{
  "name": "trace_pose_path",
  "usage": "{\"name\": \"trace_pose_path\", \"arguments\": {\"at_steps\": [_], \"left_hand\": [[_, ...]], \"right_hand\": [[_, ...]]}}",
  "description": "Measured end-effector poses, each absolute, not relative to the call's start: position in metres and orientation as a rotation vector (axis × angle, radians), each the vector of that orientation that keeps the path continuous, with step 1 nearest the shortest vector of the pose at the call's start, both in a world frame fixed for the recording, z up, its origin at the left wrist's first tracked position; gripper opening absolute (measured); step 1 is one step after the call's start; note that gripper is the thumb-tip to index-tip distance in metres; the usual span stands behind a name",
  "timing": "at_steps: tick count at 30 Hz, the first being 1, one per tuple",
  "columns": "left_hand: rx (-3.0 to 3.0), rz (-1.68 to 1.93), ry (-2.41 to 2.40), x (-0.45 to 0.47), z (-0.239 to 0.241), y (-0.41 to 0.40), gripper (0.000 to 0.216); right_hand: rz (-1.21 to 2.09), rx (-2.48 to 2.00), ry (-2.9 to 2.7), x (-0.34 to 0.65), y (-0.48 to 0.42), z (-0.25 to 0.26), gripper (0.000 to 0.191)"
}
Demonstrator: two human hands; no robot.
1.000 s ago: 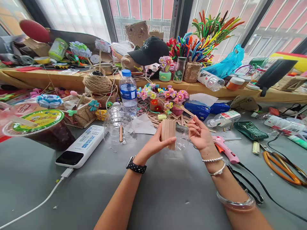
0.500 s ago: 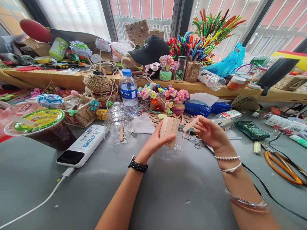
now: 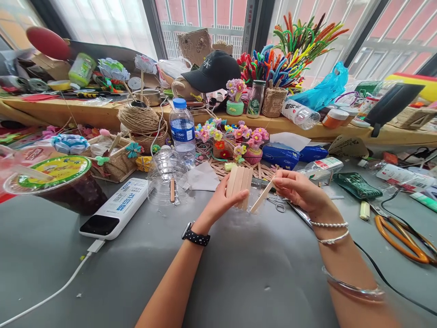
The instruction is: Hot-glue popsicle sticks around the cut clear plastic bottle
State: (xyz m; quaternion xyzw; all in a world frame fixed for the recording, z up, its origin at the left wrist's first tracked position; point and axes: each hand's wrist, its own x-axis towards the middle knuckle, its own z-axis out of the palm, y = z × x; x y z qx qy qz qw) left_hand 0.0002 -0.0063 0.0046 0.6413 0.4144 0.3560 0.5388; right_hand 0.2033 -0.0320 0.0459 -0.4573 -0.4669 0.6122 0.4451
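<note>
My left hand (image 3: 223, 196) is closed on a clear plastic piece covered with a row of upright wooden craft sticks (image 3: 241, 180), its thumb lying across their lower front. Between the fingertips of my right hand (image 3: 295, 186), one single craft stick (image 3: 262, 197) is pinched by its upper end. This stick slants down to the left, its lower end close to the row's right side. Left of my hands stands a cut clear plastic bottle (image 3: 167, 175) with one craft stick (image 3: 172, 190) on its wall. Small scissors (image 3: 280, 207) lie behind the pinched stick.
A power bank (image 3: 118, 207) with a white cable and a lidded drink cup (image 3: 58, 182) stand at the left. Large orange-handled scissors (image 3: 399, 239) lie at the right. Behind are a water bottle (image 3: 182, 130), blue tissue packs (image 3: 282, 155) and a crowded wooden shelf (image 3: 211, 119).
The single stick in my right hand has swung from nearly level to a steep slant, its lower end now closer to the row. My left hand has stayed almost still.
</note>
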Motion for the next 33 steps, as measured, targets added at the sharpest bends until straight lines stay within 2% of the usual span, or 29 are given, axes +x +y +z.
{"name": "trace_pose_path", "arguments": {"at_steps": [5,12,16,23,33], "left_hand": [[1.475,0.84,1.004,-0.001,0.007,-0.007,0.069],[1.436,0.766,1.106,-0.008,0.012,-0.009,0.089],[1.424,0.773,1.128,-0.006,0.012,-0.009,0.083],[1.496,0.851,1.095,-0.005,0.013,-0.008,0.058],[1.579,0.889,1.002,-0.005,0.015,-0.009,0.061]], "right_hand": [[1.499,-1.152,-1.139,0.203,-0.031,0.05,0.021],[1.507,-1.131,-1.268,0.194,-0.027,0.06,0.019],[1.53,-1.092,-1.302,0.191,-0.026,0.055,0.017],[1.509,-1.07,-1.199,0.187,-0.023,0.048,0.02],[1.451,-1.094,-1.219,0.183,-0.022,0.044,0.024]]}}
